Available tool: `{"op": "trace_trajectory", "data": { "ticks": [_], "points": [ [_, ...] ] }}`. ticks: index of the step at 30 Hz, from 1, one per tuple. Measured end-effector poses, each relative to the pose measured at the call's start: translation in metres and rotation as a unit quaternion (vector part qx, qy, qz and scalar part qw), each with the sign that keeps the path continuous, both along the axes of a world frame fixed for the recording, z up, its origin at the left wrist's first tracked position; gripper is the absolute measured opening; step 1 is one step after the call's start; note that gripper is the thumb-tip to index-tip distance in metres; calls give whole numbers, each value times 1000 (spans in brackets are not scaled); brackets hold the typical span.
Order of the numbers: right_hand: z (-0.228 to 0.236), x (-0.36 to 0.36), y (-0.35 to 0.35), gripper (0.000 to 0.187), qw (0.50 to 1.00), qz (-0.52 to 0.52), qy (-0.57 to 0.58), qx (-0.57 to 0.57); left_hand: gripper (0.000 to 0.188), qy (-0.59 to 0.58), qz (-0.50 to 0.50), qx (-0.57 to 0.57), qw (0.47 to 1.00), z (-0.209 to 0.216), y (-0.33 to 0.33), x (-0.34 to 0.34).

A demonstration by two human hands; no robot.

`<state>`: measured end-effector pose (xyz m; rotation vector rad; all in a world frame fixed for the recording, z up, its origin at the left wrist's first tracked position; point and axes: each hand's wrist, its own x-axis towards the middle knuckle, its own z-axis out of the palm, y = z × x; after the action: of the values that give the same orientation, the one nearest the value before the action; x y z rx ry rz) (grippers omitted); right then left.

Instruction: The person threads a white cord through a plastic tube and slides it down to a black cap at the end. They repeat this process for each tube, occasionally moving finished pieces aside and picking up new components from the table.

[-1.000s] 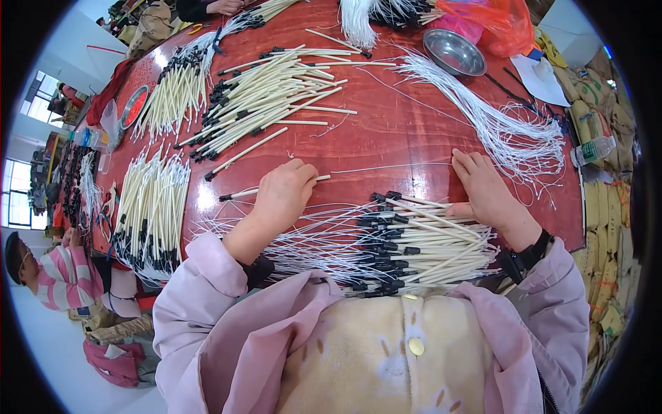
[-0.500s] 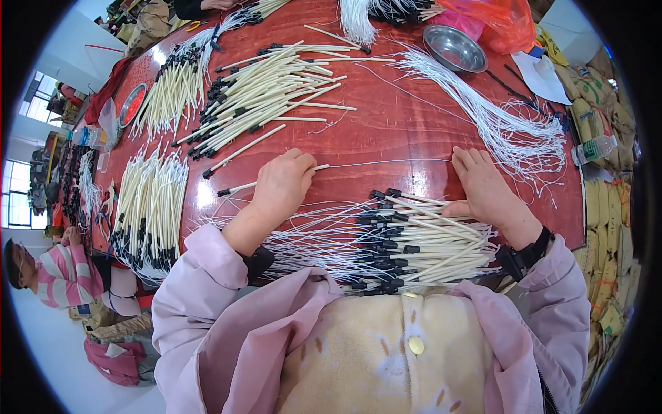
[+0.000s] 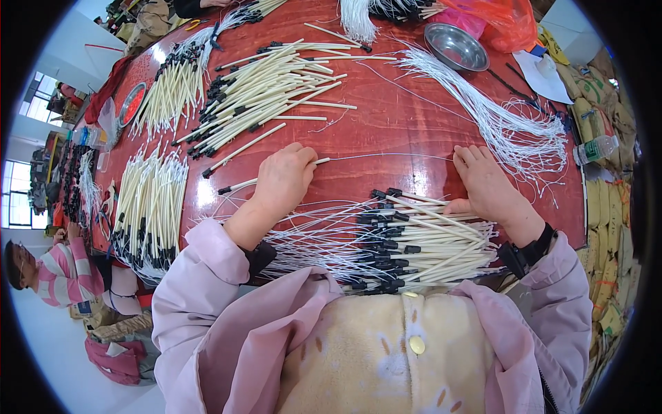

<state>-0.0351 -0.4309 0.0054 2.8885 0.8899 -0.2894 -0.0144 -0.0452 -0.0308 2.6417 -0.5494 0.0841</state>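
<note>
Lying nearest, just below R hand (image 3: 486,185): a pile of cream rods w/ black ends (image 3: 434,241), its white strings (image 3: 317,243) trailing left twd L forearm. L hand (image 3: 285,178) is closed, fingers bent round one cream rod (image 3: 239,185); black-capped end pokes out left of it, plain tip out right. From that tip a thin white string (image 3: 386,154) runs across the tabletop (image 3: 389,131) to R hand's fingertips. R hand fairly open, thumb apart fr. fingers; can't tell if it grips or pins the string. Left of L hand, well apart: a rod bundle (image 3: 152,207), black ends nearest the body. Beyond L hand: a bigger loose rod heap (image 3: 272,96). Beyond R hand: a hank of white strings (image 3: 496,121); a clear bottle (image 3: 597,149) off to its right. Farther past R hand: metal bowl (image 3: 456,48), then red plastic bag (image 3: 507,24).
</note>
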Motion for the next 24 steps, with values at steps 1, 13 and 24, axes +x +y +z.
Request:
{"op": "trace_trajectory", "data": {
  "ticks": [1, 13, 24],
  "points": [
    [0, 0, 0, 113, 1000, 0, -1, 1, 9, -1, 0, -1, 1000, -1, 0, 1],
    [3, 2, 1, 112, 1000, -13, 21, -17, 11, -74, -53, 104, 990, -9, -29, 12],
    [-17, 6, 1, 100, 989, 77, -46, 121, 16, -116, -228, 15, 967, -25, -192, 30]
  ]
}}
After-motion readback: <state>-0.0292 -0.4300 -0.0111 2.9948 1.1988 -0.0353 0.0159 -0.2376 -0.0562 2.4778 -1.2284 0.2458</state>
